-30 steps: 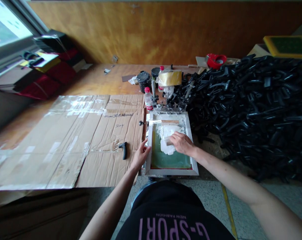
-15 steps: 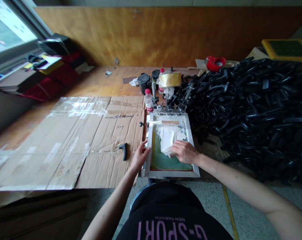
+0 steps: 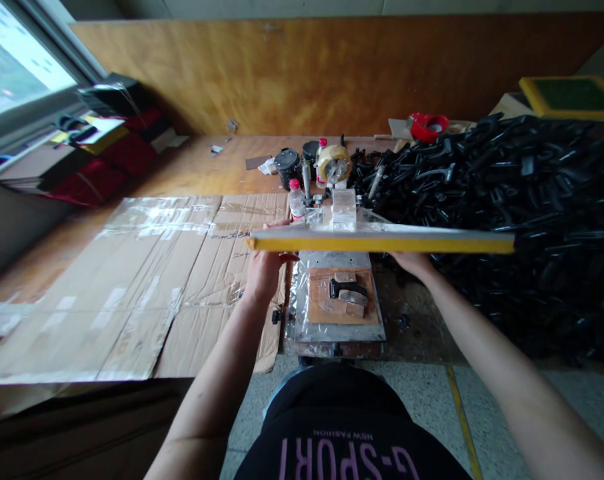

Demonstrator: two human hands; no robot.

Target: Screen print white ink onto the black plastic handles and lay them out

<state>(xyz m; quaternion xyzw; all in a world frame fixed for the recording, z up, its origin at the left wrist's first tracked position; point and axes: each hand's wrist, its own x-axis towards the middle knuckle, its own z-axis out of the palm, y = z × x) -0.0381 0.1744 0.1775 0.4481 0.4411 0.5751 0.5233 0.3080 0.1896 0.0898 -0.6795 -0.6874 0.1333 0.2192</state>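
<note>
A screen printing frame (image 3: 382, 241) is tilted up off its base, so I see it edge-on as a long yellow bar. My left hand (image 3: 263, 272) grips its left end, with fingers wrapped over the top edge. My right hand (image 3: 416, 264) reaches up under the frame near its middle, and its fingers are hidden behind the bar. Below the frame lies the metal base plate (image 3: 332, 332). On it sits a wooden jig (image 3: 322, 308) holding a black plastic handle (image 3: 348, 289).
A large heap of black plastic handles (image 3: 512, 220) fills the right side. Flattened cardboard (image 3: 132, 287) covers the table to the left. Behind the frame stand a small bottle (image 3: 295, 197), black pots (image 3: 287, 163) and a tape roll (image 3: 334, 163). A red tape dispenser (image 3: 428, 125) lies further back.
The frame lay flat with my right hand wiping across its mesh. Now it is swung up toward me, uncovering the base plate, the jig and the black handle. Both hands have risen with it.
</note>
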